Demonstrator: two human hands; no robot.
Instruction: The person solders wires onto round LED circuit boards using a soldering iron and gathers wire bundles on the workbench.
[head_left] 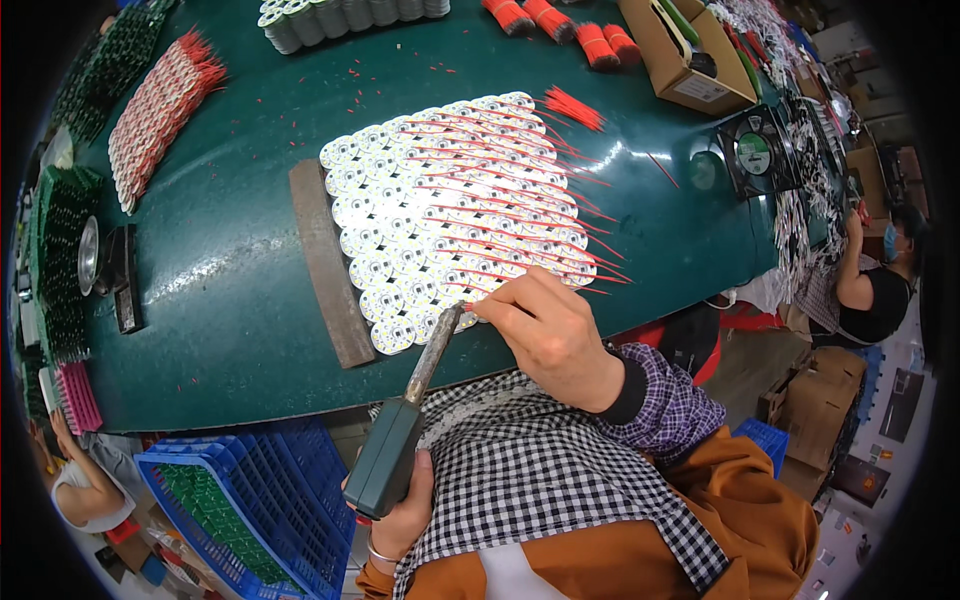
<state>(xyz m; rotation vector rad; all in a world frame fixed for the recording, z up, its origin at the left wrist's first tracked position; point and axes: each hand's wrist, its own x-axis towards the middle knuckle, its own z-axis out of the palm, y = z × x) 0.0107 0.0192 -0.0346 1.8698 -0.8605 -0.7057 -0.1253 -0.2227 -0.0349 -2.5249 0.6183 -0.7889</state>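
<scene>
My left hand [405, 510] is closed around the dark green body of a soldering gun [386, 458]. Its long metal barrel points up and away, the tip at the near edge of a panel of round white LED boards [385, 245]. Beside that tip, my right hand [552, 338] pinches a thin red wire [469, 307], mostly hidden by the fingers. Rows of red wires [603, 243] lie across the panel and stick out past its right side. Along the panel's left side rests a flat brownish bar [330, 265].
A loose bunch of red wires [574, 108] lies beyond the panel, with tied bundles [597, 47] behind. Stacked boards [345, 14] stand at the back. A cardboard box [690, 60] and black fan [758, 152] sit right. Blue crates [250, 490] stand below the table. Other people work at both sides.
</scene>
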